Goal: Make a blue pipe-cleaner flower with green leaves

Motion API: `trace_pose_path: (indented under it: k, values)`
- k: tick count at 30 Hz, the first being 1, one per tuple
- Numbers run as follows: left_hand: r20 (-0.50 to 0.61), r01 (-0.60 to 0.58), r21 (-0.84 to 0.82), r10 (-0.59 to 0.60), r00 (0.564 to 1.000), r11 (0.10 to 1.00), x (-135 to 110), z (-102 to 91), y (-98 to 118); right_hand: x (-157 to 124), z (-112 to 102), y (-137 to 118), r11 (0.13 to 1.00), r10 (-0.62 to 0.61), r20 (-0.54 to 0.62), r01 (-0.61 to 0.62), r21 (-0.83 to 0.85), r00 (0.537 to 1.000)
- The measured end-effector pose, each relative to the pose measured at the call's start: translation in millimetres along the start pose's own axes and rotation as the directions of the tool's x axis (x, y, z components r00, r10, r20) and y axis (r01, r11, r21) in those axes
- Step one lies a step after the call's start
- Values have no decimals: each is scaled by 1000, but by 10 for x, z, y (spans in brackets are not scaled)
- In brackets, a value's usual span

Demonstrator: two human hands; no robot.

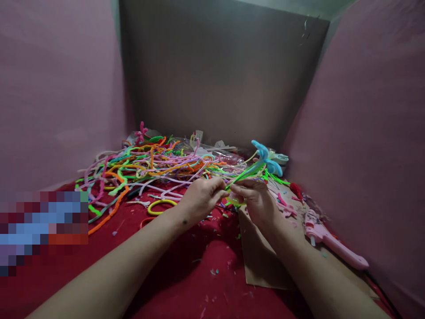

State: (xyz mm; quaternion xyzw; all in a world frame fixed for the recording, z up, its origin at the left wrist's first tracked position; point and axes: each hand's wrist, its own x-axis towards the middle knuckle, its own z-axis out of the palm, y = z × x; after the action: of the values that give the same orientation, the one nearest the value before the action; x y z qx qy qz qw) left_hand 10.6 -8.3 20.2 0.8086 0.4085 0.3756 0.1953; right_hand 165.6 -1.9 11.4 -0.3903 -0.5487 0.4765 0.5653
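Observation:
Between my two hands is a pipe-cleaner flower (272, 167) with fuzzy blue petals and a bright green stem, its head tilted up to the right. My left hand (203, 195) pinches the stem's lower end, thumb and fingers pressed together. Close beside it, my right hand (256, 198) also has its fingertips closed on the stem. A yellow-green piece shows beneath the right fingers; I cannot make out what it is. Yellow-handled scissors (162, 201) lie on the red cloth just left of my left hand.
A tangled heap of coloured pipe cleaners (159, 166) spreads across the back left. At right, a pink glue gun (335, 246) rests on a cardboard sheet (265, 266). Small clippings dot the red cloth (186, 283). A pink flower (141, 132) stands behind the heap. Walls rise on three sides.

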Motion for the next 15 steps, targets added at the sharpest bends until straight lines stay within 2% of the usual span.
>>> trace_pose_path:
  k: [1,3,5,7,9,12,15]
  values:
    - [-38,-60,126,66,997,990,-14,36,-18,-5,3,10,1000,2,-2,-2,-8,1000]
    - [-64,-105,288,128,990,952,-38,90,-42,-13,4,28,1000,-7,21,7,-7,1000]
    - [-96,-68,299,101,990,952,-43,102,-42,-11,-2,37,1000,-22,37,23,-9,999]
    - [-106,-2,174,21,994,985,-24,68,-23,1,-16,37,1000,-22,58,22,0,998]
    - [-41,46,-13,-46,998,999,10,0,2,22,-33,35,999,-9,97,6,35,995]
    - [104,123,-234,-101,989,964,48,-103,31,56,-58,46,996,13,159,-26,81,987]
    - [186,213,-393,-150,971,894,51,-147,40,81,-75,63,996,0,140,-12,86,990]
